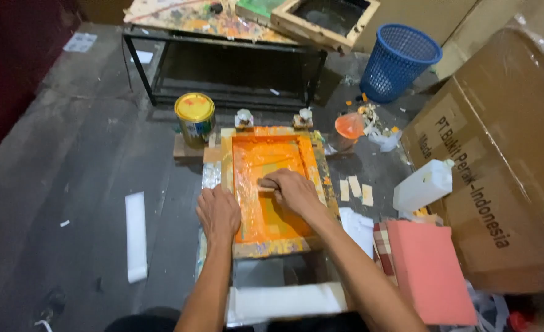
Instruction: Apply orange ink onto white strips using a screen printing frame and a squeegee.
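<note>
Right hand [291, 189] hiding tool, left hand [218, 212] on screen frame [272, 184]

A wooden-framed printing screen [272, 184] flooded with wet orange ink lies flat on the dark floor, its frame paint-smeared.

A small, rough screen-printing workshop, worked on the floor — bare grey concrete, stained and littered with scraps. A wooden printing frame [273, 187] flooded with orange ink lies on the ground, a paint tin [195, 118] with a yellow lid just behind it. Further back stands a black metal table [223, 55] whose top is thick with splashed colour, more wooden screens [321, 18] resting on it. Large cardboard cartons [499, 160] crowd the right side, with a blue plastic waste basket [398, 61] and a white plastic jerrycan [424, 184] nearby — storage and work sharing one room
</note>
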